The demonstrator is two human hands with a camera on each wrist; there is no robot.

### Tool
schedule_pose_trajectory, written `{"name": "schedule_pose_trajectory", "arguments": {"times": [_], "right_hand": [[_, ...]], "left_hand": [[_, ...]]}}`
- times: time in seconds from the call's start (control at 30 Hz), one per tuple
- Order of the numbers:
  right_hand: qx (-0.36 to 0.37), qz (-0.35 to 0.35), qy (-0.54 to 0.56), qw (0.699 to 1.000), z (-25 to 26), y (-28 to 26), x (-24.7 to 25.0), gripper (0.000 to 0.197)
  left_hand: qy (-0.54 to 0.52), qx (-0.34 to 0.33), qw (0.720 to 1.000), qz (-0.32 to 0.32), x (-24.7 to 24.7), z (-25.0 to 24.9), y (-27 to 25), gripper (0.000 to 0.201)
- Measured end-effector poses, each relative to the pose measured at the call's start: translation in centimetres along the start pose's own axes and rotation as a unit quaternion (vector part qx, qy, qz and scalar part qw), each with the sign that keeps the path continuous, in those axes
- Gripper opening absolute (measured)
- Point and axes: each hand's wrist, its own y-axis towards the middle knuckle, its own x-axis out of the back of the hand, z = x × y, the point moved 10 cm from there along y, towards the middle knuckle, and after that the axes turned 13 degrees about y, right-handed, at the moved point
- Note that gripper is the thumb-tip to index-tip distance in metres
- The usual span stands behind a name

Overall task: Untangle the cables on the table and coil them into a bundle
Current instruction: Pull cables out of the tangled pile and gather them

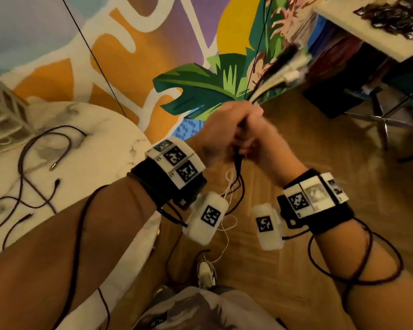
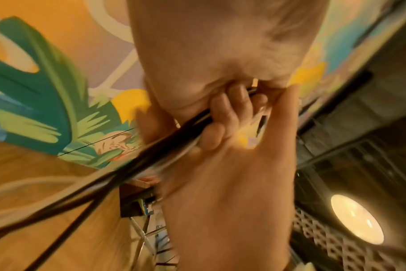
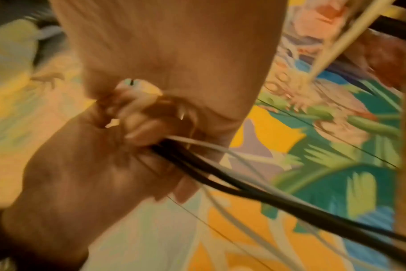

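My left hand (image 1: 221,129) and right hand (image 1: 258,141) are clasped together in the air to the right of the marble table (image 1: 105,129). Both grip one bundle of black and white cables (image 1: 237,163). The bundle's plug ends (image 1: 289,65) stick up and to the right, blurred. Its slack, with a thin white cable (image 1: 227,225), hangs below the hands. In the left wrist view fingers (image 2: 230,110) curl round the black strands (image 2: 151,152). In the right wrist view the black and white strands (image 3: 243,187) run out from between the hands. Several loose black cables (image 1: 34,148) lie on the table.
A pale slatted crate (image 1: 0,110) stands at the table's far left. A second table (image 1: 367,36) with dark packets is at the top right, with a metal-legged chair (image 1: 379,117) below it. Wooden floor and my shoe (image 1: 205,272) lie under the hands.
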Motion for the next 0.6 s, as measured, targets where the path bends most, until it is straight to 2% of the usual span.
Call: {"name": "schedule_pose_trajectory", "arguments": {"times": [0.07, 0.13, 0.17, 0.23, 0.27, 0.33, 0.4, 0.5, 0.6], "right_hand": [[-0.027, 0.058, -0.078, 0.995, -3.8, 0.0, -1.4, 0.025], [-0.053, 0.024, -0.128, 0.99, -7.7, 0.5, -0.5, 0.04], [-0.064, -0.017, -0.138, 0.988, -9.5, 1.0, 0.7, 0.043], [-0.1, -0.089, -0.168, 0.977, -13.0, 1.8, 3.3, 0.046], [-0.13, -0.111, -0.185, 0.968, -14.9, 1.8, 4.4, 0.048], [-0.202, -0.148, -0.205, 0.946, -18.8, 1.5, 6.4, 0.048], [-0.265, -0.17, -0.227, 0.921, -22.3, 1.0, 7.8, 0.044], [-0.342, -0.198, -0.229, 0.89, -25.8, 1.3, 8.5, 0.041], [-0.311, -0.283, -0.157, 0.894, -24.8, 4.0, 8.6, 0.049]], "left_hand": [[0.002, 0.016, 1.0, -0.002, 1.3, -0.8, 0.1, 0.037], [0.139, -0.018, 0.989, -0.04, 3.2, -2.9, 0.2, 0.039], [0.251, -0.05, 0.965, -0.059, 3.8, -4.5, 0.0, 0.038], [0.461, -0.117, 0.875, -0.086, 4.1, -7.9, -0.7, 0.033], [0.533, -0.144, 0.828, -0.096, 4.2, -9.4, -1.1, 0.031], [0.625, -0.179, 0.751, -0.119, 4.9, -11.6, -1.8, 0.034], [0.682, -0.195, 0.693, -0.129, 5.3, -12.3, -2.3, 0.035], [0.701, -0.21, 0.671, -0.116, 5.5, -11.2, -3.0, 0.028], [0.717, -0.208, 0.657, -0.105, 6.3, -10.2, -3.5, 0.026]]}}
